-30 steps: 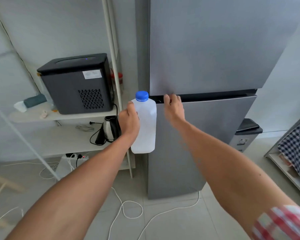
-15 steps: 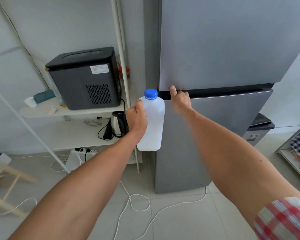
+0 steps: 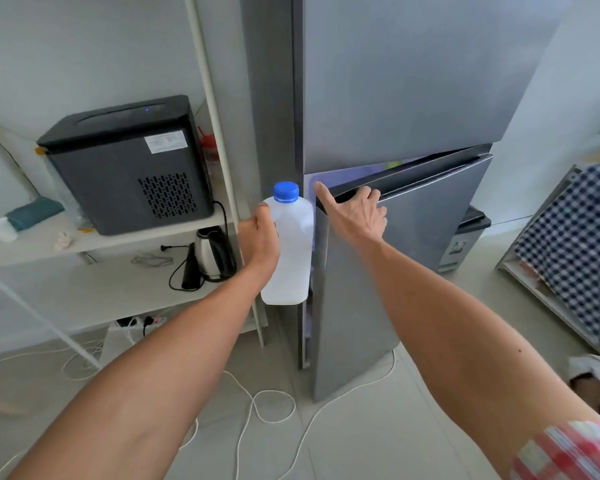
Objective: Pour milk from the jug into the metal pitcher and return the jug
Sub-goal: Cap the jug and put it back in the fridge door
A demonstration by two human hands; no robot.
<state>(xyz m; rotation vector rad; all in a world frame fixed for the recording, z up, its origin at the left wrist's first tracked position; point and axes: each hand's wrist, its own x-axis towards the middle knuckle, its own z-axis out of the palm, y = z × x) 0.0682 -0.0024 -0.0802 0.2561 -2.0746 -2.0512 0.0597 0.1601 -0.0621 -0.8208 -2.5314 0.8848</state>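
Note:
My left hand (image 3: 258, 242) grips the white milk jug (image 3: 291, 251) by its handle side, holding it upright in front of the fridge's left edge; its blue cap (image 3: 286, 192) is on. My right hand (image 3: 355, 211) holds the top edge of the lower fridge door (image 3: 413, 258), fingers curled over the handle recess, thumb pointing left. That door stands partly open, and a lit strip of the fridge's inside (image 3: 357, 173) shows above it. The metal pitcher is not in view.
A white shelf unit (image 3: 94, 237) at left carries a black appliance (image 3: 125, 164) and, lower down, a kettle (image 3: 210, 252). White cables (image 3: 271, 407) trail over the floor tiles. A small dark bin (image 3: 465, 237) stands right of the fridge, and a checked cloth (image 3: 575, 244) hangs at far right.
The lower fridge door, closed a second ago, has swung partly open under my right hand. The jug has stayed upright in my left hand beside it.

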